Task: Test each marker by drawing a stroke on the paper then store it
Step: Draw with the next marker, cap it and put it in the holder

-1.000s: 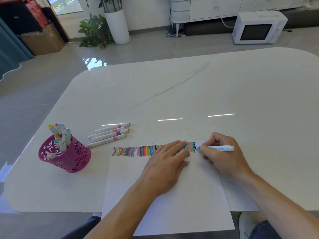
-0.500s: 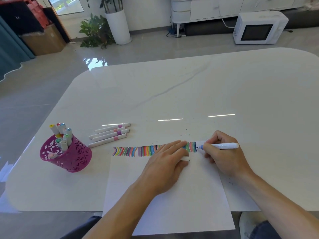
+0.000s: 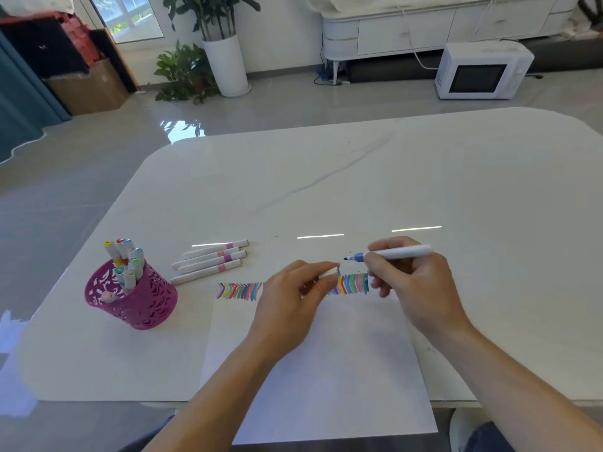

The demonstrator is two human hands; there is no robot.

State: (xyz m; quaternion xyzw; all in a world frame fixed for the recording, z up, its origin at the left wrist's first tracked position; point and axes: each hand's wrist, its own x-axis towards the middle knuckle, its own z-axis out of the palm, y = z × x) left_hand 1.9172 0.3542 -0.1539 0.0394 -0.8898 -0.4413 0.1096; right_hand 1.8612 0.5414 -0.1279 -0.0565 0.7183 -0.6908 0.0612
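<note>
A white sheet of paper (image 3: 326,370) lies at the table's near edge with a row of coloured strokes (image 3: 354,283) along its top. My right hand (image 3: 414,282) holds an uncapped blue marker (image 3: 391,254) lifted above the paper, tip pointing left. My left hand (image 3: 293,301) hovers over the strokes and pinches the marker's white cap (image 3: 328,273) between thumb and fingers, a short gap from the tip. Three capped white markers (image 3: 212,259) lie on the table to the left. A magenta cut-out pen cup (image 3: 133,298) holds several markers.
The white marble table (image 3: 424,177) stretches far and right of the paper. Beyond it on the floor stand a white microwave (image 3: 479,71), a white planter (image 3: 226,65) and a cardboard box (image 3: 88,89).
My right hand lifted the marker off the paper after drawing the stroke. My left hand rose from lying flat on the paper and now pinches the cap near the tip.
</note>
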